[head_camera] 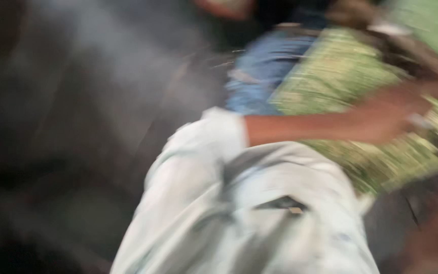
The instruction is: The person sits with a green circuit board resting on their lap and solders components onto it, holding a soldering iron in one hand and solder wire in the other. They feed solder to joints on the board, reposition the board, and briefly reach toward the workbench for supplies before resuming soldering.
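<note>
Hand (396, 114): one bare hand at the right, on the end of a forearm that runs from a pale sleeve (214, 137); which of the person's hands it is cannot be told, and no second hand can be made out.
Grasp: the hand lies over the green cloth (340, 76); motion blur hides the fingers, so how far it is open, and whether it grips anything, cannot be told.
Pale speck: a small light patch (422, 122) just beside the hand's tip; too smeared to identify.
Cloth position: upper right of the view, under and around the hand, reaching from the top middle down toward the right edge.
Cloth texture: green with a fine pale fleck, soft-looking, draped and uneven; pattern detail is lost in the blur.
Blue fabric (264, 71): denim-like, touching the cloth's left side, partly covered by it.
Pale garment (259, 213): light, slightly bluish, folded and creased, fills the lower middle; a dark slit with a small tan tab sits in it.
Brown shapes: a blurred brown patch (437, 238) at the lower right corner, cut off by the frame; cannot tell what it is.
Ground (62, 127): dark grey, featureless, left half of the view.
Image quality: the whole frame is streaked; edges are unreliable.
</note>
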